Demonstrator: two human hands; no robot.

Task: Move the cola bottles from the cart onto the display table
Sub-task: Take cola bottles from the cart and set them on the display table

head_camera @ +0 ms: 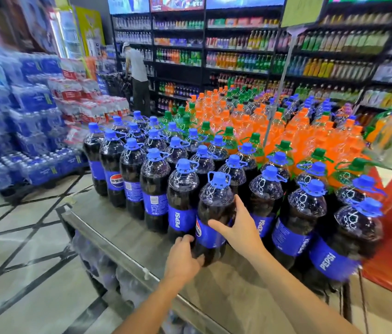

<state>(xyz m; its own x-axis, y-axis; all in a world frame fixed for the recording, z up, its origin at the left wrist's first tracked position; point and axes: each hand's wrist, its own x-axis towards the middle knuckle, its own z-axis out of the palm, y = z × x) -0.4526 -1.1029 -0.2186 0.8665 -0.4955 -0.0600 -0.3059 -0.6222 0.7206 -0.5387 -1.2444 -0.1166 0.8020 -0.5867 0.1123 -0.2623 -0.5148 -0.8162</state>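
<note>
A person stands at the desk (122, 227) and has both hands on one cola bottle (215, 213) at the front of the cola group. The left hand (184, 257) cups the bottle low down, near its bottom, so I think it is there to carry the weight. The right hand (238, 231) is spread wide and flat on the blue label, on the side of the bottle next to the other cola bottles (156, 174), so I think it keeps the tall bottle from tipping. The bottle looks a little tilted, with its bottom at the desk top, but I cannot tell if it stands fully down yet. It sits at the end of the front row, just beside its neighbours, which makes the rows neat for shoppers. The bottle is big and tall, full of dark drink, with a blue cap (219, 180) that has a carry loop, and a blue label with white letters. Behind the cola bottles stand orange bottles (250, 126) with green and orange caps. I cannot see the cart.
</note>
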